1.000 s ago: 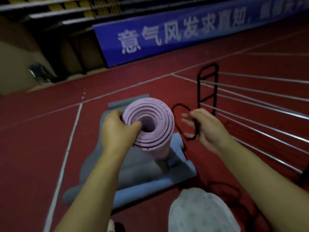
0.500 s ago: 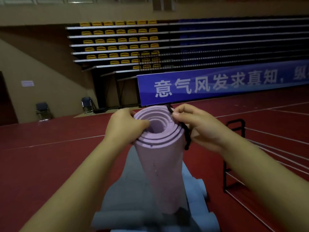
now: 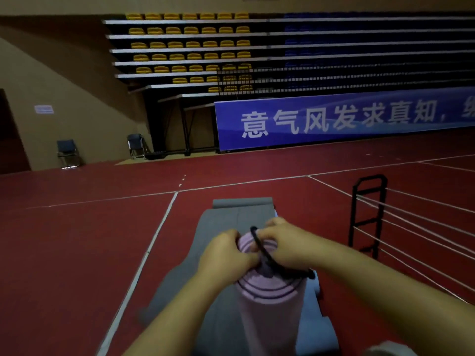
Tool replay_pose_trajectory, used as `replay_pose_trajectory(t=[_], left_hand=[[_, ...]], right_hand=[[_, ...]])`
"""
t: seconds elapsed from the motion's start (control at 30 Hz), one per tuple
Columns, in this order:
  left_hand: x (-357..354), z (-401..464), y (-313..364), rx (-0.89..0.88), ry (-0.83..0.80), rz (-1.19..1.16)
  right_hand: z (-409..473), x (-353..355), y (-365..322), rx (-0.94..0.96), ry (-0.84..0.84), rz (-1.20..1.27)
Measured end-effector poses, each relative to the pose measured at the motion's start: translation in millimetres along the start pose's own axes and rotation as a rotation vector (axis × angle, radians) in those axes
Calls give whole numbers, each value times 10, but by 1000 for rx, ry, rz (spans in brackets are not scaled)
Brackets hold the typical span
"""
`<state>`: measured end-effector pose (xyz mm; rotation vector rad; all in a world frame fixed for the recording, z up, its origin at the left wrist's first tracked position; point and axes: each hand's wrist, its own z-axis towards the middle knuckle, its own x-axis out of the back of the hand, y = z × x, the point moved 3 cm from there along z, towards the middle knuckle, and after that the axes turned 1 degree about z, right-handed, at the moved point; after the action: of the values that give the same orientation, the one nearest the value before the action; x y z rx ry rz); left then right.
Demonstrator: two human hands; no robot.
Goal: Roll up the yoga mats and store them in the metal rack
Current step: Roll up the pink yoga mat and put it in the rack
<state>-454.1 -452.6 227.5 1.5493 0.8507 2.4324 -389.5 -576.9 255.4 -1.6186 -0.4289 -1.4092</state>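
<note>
Standing upright at about six o'clock in the head view, the rolled pink yoga mat [image 3: 271,304] shows its spiral end, a foamy, matte coil of several layers. The left hand [image 3: 226,255] curls its fingers over the roll's top edge at nine o'clock of the coil and grips it. The right hand [image 3: 288,246] sits at three o'clock of the coil, its fingertips pinching a thin black strap [image 3: 262,249] that crosses the mat's open end; a loop of it dangles off the right rim. The two hands nearly touch over the roll.

Beneath and beyond the roll lies a flat grey mat [image 3: 231,222], soft and dull, with a curled far end at twelve o'clock. At about two o'clock stands the metal rack [image 3: 368,214], a black tubular end frame with slim pale rods running off to the right.

The floor [image 3: 77,240] is smooth red with white painted lines. Far off at one o'clock hangs a blue banner [image 3: 334,119] with white characters, below tiers of yellow seats [image 3: 190,43].
</note>
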Motion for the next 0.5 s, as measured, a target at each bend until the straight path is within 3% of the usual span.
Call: replay_pose_trajectory(t=[0.2,0.3,0.43,0.5], left_hand=[[1,107,15,-60,-147,10],[14,89,-41,-102,-213,-8],[116,119,-117,-10,-342,-339],[162,197,-127,12,-315,-436]], right_hand=[[57,58,130,15,97,-17],[82,21,168,60,28,90],[87,-3,251,86,28,201],[90,-1,308,85,46,250]])
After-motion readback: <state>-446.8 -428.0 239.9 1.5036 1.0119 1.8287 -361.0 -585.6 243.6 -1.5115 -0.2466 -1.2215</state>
